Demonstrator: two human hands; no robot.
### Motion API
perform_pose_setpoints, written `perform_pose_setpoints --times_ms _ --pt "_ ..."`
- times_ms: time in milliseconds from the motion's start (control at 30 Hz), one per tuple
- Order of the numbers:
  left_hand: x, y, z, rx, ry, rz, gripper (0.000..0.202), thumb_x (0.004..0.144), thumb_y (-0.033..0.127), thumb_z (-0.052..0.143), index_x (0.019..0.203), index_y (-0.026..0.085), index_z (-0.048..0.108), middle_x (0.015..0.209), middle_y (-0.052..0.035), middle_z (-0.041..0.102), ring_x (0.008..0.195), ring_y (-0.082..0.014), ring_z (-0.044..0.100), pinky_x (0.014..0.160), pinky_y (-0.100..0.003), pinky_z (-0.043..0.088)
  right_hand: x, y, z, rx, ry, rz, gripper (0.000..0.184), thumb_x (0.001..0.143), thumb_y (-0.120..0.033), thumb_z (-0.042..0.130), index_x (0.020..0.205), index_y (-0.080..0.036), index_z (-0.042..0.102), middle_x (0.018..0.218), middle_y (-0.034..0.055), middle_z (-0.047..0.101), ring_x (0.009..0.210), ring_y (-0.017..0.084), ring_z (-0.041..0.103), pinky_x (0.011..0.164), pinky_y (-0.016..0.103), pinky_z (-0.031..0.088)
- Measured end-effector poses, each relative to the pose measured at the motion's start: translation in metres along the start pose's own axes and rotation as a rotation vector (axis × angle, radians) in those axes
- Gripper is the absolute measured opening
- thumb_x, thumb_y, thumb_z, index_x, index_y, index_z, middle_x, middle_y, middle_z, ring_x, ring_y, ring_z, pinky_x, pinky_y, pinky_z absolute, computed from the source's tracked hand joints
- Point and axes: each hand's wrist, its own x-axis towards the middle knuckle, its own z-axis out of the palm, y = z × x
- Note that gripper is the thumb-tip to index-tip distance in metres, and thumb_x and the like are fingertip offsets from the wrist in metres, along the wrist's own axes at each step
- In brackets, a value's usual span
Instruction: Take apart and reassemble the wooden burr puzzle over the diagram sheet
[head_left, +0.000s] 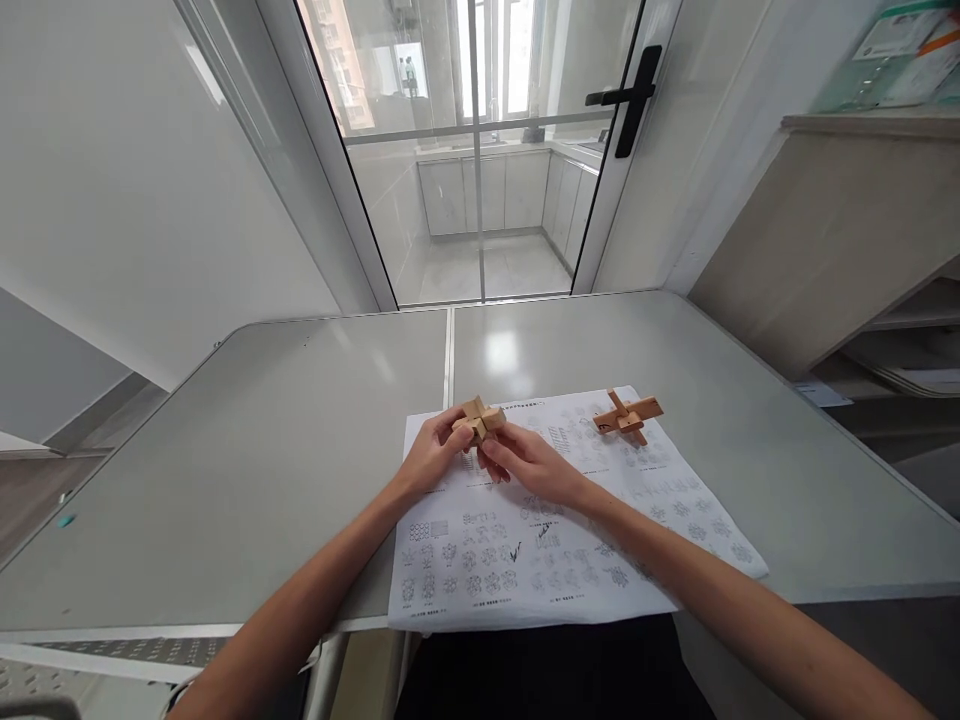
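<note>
A small pale wooden interlocking puzzle (pixel 481 418) is held just above the printed sheet (pixel 570 560). My left hand (pixel 433 455) grips its left side, fingers curled around it. My right hand (pixel 529 463) pinches its right and lower side. A second wooden puzzle (pixel 628 417), more orange and cross-shaped with sticks poking out, lies on the sheet to the right, apart from both hands.
The sheet of printed diagrams lies on a grey folding table (pixel 247 470) and hangs over its near edge. A glass door with a black handle (pixel 634 95) stands behind the table. Wooden shelving (pixel 862 240) is at the right.
</note>
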Motion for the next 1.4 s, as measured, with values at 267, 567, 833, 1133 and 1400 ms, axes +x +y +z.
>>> perform_pose_setpoints --times_ms 267,567,833,1133,1400 --pt "-0.003 0.006 0.000 0.007 -0.006 -0.002 0.065 0.090 0.069 0.067 0.127 0.016 0.073 0.105 -0.0100 0.076 0.094 -0.0256 0.069 0.093 -0.038 0.054 0.001 -0.008 -0.002 0.090 -0.059 0.050 0.043 0.104 -0.061 0.057 0.087 -0.022 0.054 0.072 -0.0027 0.055 0.061 0.013 0.051 0.062 0.030 0.047" --pt "-0.001 0.001 -0.007 -0.102 -0.128 -0.035 0.051 0.094 0.056 0.069 0.129 0.019 0.072 0.115 -0.0102 0.074 0.100 -0.0248 0.069 0.096 -0.039 0.054 0.001 -0.006 -0.011 0.297 -0.193 0.157 0.040 0.102 -0.058 0.062 0.100 -0.018 0.063 0.078 -0.0011 0.057 0.063 0.012 0.051 0.066 0.030 0.045" --pt "-0.002 0.004 -0.005 -0.132 -0.047 -0.020 0.064 0.080 0.056 0.084 0.131 0.020 0.073 0.120 -0.0122 0.076 0.117 -0.0332 0.069 0.101 -0.043 0.053 0.001 -0.014 -0.007 0.085 -0.085 0.046 0.039 0.101 -0.058 0.062 0.096 -0.020 0.063 0.075 -0.0028 0.053 0.061 0.012 0.042 0.061 0.030 0.038" --pt "-0.004 0.006 0.002 0.215 0.109 0.130 0.053 0.081 0.046 0.087 0.127 0.025 0.072 0.119 -0.0088 0.071 0.112 -0.0281 0.066 0.102 -0.042 0.051 -0.001 0.001 -0.007 -0.320 0.241 -0.033 0.029 0.098 -0.050 0.066 0.092 -0.021 0.062 0.074 0.0000 0.062 0.065 0.016 0.051 0.060 0.029 0.040" --pt "-0.005 0.008 0.008 0.307 0.196 0.178 0.061 0.081 0.045 0.089 0.134 0.027 0.066 0.125 -0.0079 0.070 0.110 -0.0252 0.066 0.100 -0.040 0.051 0.000 0.005 -0.007 -0.328 0.323 -0.056 0.029 0.100 -0.051 0.064 0.102 -0.022 0.063 0.075 -0.0002 0.065 0.061 0.016 0.054 0.060 0.030 0.042"
